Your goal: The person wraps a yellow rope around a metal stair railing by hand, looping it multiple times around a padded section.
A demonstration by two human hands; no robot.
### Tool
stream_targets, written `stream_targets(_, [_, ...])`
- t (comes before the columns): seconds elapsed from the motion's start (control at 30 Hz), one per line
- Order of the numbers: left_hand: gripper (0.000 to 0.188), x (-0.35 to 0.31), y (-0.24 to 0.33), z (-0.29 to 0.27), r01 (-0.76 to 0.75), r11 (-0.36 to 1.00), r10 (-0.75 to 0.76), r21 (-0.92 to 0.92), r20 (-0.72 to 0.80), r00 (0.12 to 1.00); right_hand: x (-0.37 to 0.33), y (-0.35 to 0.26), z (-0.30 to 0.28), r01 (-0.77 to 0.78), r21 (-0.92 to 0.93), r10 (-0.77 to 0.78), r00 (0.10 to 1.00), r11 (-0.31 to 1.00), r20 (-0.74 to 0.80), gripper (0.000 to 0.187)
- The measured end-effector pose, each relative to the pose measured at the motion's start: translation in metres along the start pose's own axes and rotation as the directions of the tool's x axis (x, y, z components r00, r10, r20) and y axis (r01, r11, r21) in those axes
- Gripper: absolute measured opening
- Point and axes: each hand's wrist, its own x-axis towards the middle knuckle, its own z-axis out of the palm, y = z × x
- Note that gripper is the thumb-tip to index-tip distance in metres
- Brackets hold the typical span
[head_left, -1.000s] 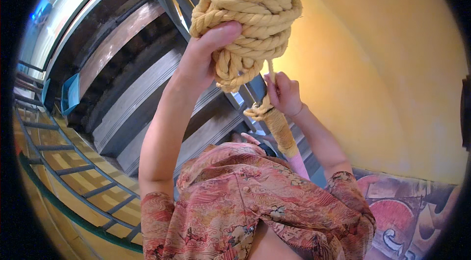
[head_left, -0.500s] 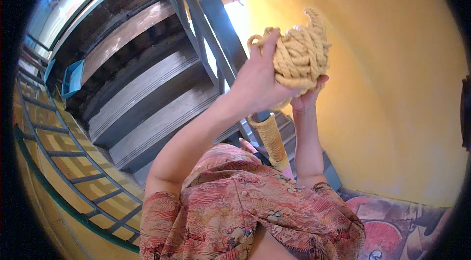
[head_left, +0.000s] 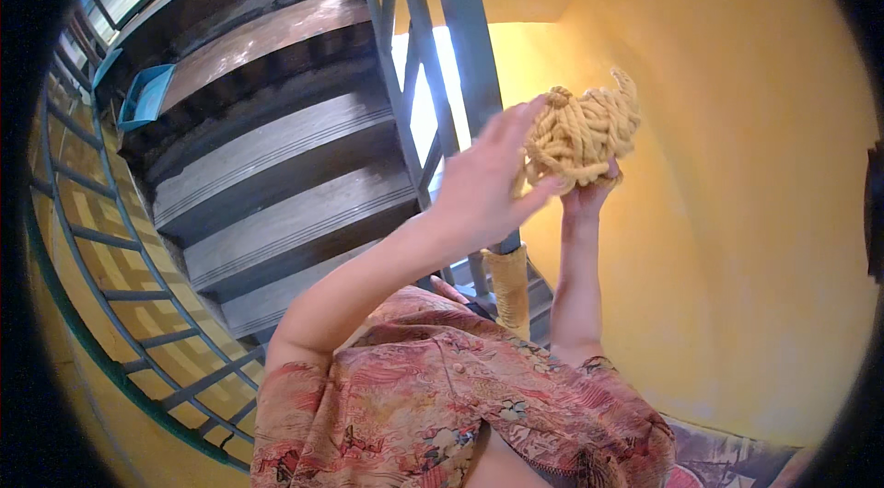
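A thick bundle of yellow rope [head_left: 585,133] is raised in front of me, its loose end curling up at the top right. My right hand [head_left: 589,193] grips it from below, with part of the fingers hidden behind the strands. At the bundle's left side is my left hand [head_left: 493,170], slightly blurred, its fingers stretched out and the thumb spread away. Whether its fingertips touch the rope I cannot tell. Below the bundle, a post is wrapped in similar tan rope [head_left: 511,285].
Grey stairs [head_left: 285,138] climb on the left, beside a blue-grey metal railing [head_left: 465,37]. A blue dustpan-like tray [head_left: 147,97] lies on an upper step. A curved dark railing [head_left: 101,239] runs along the far left. A yellow wall [head_left: 737,212] rises on the right.
The rope bundle has moved lower and slightly right in view. My left hand has loosened from its grip and its fingers have straightened. My right hand still holds the bundle from beneath.
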Motion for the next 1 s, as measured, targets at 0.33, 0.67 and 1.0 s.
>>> stream_targets(0.33, [0.091,-0.079,-0.162,0.005,0.700,0.262,-0.536,-0.664,0.503,0.678,0.021,0.079,0.022,-0.662,-0.601,0.516,0.740,0.447,-0.431,0.065])
stream_targets(0.67, [0.093,-0.091,-0.151,-0.031,0.241,-0.362,-0.319,-0.901,0.362,0.876,0.015,0.107,0.072,-0.600,-0.655,0.657,0.726,0.459,-0.204,0.055])
stream_targets(1.0, [0.091,-0.089,-0.146,-0.039,0.191,-0.335,-0.416,-0.923,0.326,0.849,0.045,0.108,0.098,-0.795,-0.569,0.933,0.335,0.207,-0.128,0.080])
